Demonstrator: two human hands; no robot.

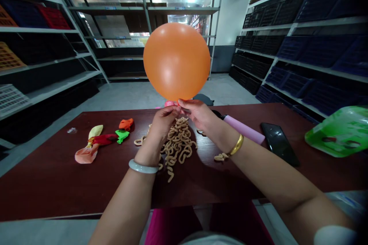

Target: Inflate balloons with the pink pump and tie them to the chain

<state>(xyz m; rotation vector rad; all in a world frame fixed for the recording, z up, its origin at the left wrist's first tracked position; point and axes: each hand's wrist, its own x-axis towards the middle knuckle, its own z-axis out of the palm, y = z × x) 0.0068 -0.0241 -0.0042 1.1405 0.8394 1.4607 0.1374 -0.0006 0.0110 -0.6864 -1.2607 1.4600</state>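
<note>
An inflated orange balloon [176,61] stands upright above the table, its neck pointing down. Both hands meet at that neck, fingers pinched. My left hand [165,119] grips the neck from the left, with a pale bangle on the wrist. On the other side my right hand [199,111] pinches just under the balloon's base, a gold bangle on its wrist. The fingers hide most of the neck, so I cannot tell whether it is knotted. Below the hands lies a heap of tan, curly cord-like pieces [179,138]. Something pink shows partly behind the fingers.
Several limp balloons [100,139] lie on the dark wooden table [115,187] at left. To the right are a pink cylinder [244,129], a black phone [279,143] and a green plastic package [339,132]. Shelves with crates [313,51] line the room.
</note>
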